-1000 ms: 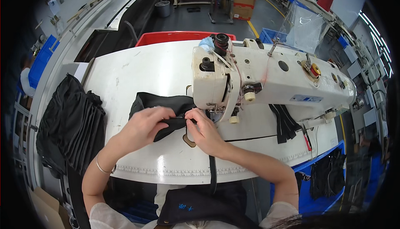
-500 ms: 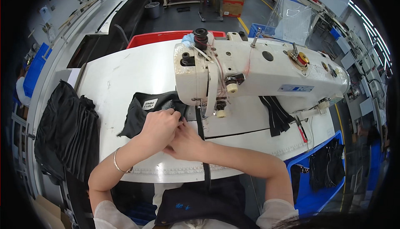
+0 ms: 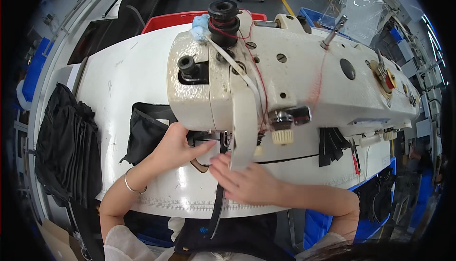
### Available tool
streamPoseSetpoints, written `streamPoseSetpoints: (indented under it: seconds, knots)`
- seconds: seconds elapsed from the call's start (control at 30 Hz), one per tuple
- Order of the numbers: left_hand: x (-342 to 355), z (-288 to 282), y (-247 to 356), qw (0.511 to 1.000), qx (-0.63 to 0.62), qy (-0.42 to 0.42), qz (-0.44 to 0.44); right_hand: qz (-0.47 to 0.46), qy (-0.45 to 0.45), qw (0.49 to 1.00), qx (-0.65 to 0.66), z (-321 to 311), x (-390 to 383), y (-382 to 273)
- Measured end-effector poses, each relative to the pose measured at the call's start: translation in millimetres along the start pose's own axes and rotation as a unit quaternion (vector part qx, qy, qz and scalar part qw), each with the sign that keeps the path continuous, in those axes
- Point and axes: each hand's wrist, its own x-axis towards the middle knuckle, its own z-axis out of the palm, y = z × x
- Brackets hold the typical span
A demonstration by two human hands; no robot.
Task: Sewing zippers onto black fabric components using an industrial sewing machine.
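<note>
A white sewing machine [image 3: 294, 71] stands before me, its head hiding part of the work. My left hand [image 3: 173, 149] rests by a black fabric piece [image 3: 145, 135] left of the needle area. Its thumb stretches out to the right, apart from the fingers, which are partly hidden by the machine head. A narrow black strip [image 3: 217, 209] runs from under the presser foot [image 3: 226, 140] toward me and hangs over the table's front edge. My right hand [image 3: 244, 180] has its fingers curled over this strip, just in front of the foot; a white machine part covers a bit of the hand.
A stack of pleated black fabric [image 3: 69, 152] hangs at the table's left end. Black zipper strips [image 3: 331, 146] and red-handled snips [image 3: 355, 157] lie right. A blue bin [image 3: 316, 225] with black pieces stands lower right, and a red bin [image 3: 161, 22] behind the table.
My hands, together on the black fabric before, have come apart; the right moved to the strip. My view has moved closer to the machine head. The strip's lower end has shifted left.
</note>
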Motion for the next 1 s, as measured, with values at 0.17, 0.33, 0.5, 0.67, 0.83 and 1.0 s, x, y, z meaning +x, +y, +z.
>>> streamPoseSetpoints:
  seconds: [0.17,0.33,0.5,0.67,0.83,1.0]
  knots:
    - [-16.2,13.5,-21.9,0.955,0.241,0.076,0.157,0.135,0.017,0.989,0.06,25.2,4.0,41.1]
    - [-19.6,15.3,-24.7,0.879,0.387,0.088,0.264,0.282,0.058,0.776,0.561,20.9,-0.7,39.8]
    - [-23.7,14.1,-20.4,0.866,0.415,0.071,0.268,0.216,0.065,0.679,0.699,37.6,-7.5,49.6]
    - [-24.2,17.7,-20.9,0.878,0.394,0.062,0.265,0.278,-0.174,0.893,0.309,-1.1,14.2,44.8]
    - [-30.0,16.7,-23.0,0.911,0.344,0.05,0.221,0.121,-0.003,0.987,0.105,-0.7,-4.5,40.0]
    - [-26.6,19.0,-35.6,0.964,0.222,0.054,0.137,0.159,0.056,0.982,0.087,13.9,-8.0,33.1]
